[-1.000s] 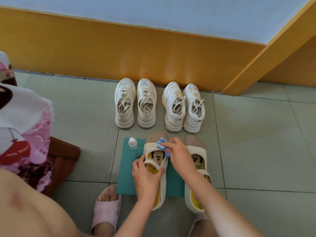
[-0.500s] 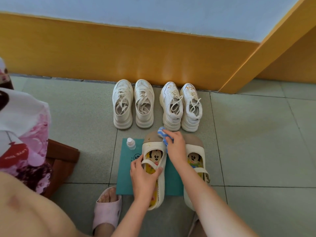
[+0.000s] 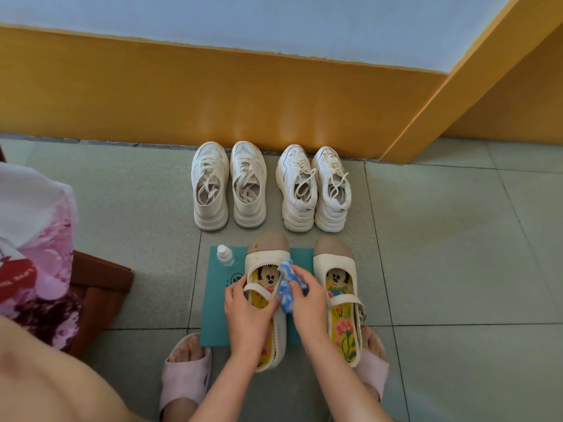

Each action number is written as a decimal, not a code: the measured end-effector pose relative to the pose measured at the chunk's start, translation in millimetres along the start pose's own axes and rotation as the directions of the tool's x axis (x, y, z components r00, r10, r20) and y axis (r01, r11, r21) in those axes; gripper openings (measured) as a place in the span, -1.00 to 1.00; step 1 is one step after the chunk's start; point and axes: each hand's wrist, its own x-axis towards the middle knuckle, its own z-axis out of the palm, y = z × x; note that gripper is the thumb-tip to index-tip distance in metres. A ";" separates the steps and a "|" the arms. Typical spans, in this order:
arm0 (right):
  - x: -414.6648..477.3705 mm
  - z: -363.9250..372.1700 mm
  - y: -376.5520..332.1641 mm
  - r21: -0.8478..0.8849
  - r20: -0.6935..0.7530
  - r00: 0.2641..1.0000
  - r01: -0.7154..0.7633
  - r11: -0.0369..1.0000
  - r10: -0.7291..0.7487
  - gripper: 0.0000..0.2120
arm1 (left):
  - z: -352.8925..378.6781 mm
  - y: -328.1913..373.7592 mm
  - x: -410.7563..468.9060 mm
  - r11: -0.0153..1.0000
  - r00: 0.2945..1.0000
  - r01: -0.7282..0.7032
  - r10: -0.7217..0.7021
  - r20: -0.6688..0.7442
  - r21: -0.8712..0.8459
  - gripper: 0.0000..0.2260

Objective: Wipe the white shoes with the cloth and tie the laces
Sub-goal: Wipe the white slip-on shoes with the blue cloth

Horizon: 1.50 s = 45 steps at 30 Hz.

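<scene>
Slid back from toe cap to inner rim of strap shoe (image 3: 268, 259) on teal mat (image 3: 219, 300). Holds blue cloth (image 3: 286, 289) bunched in curled right grip (image 3: 306, 296); wraps left grip (image 3: 248, 306) round strap and side. Probably light, soft-walled, stiff-soled; best steadied there.

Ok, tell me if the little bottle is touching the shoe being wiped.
Apart. The head view shows a strip of teal mat between the bottle and the shoe that the left hand holds.
</scene>
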 end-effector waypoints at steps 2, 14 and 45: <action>10.2 -4.4 -10.2 0.107 -0.016 1.000 -0.017 0.994 0.018 -0.70 | -0.5 0.0 0.1 1.000 1.000 0.001 -0.001 0.002 -0.001 -0.30; 61.0 -10.2 -31.6 -0.416 0.487 0.815 0.533 0.737 -0.315 -0.72 | 1.6 2.1 -0.8 0.999 1.000 0.010 -0.010 0.000 0.039 -0.31; -27.3 -0.5 15.4 -0.110 0.034 0.997 0.078 0.991 -0.074 -0.65 | -11.2 -2.0 -1.0 0.997 0.998 -0.008 0.012 0.063 -0.071 -0.36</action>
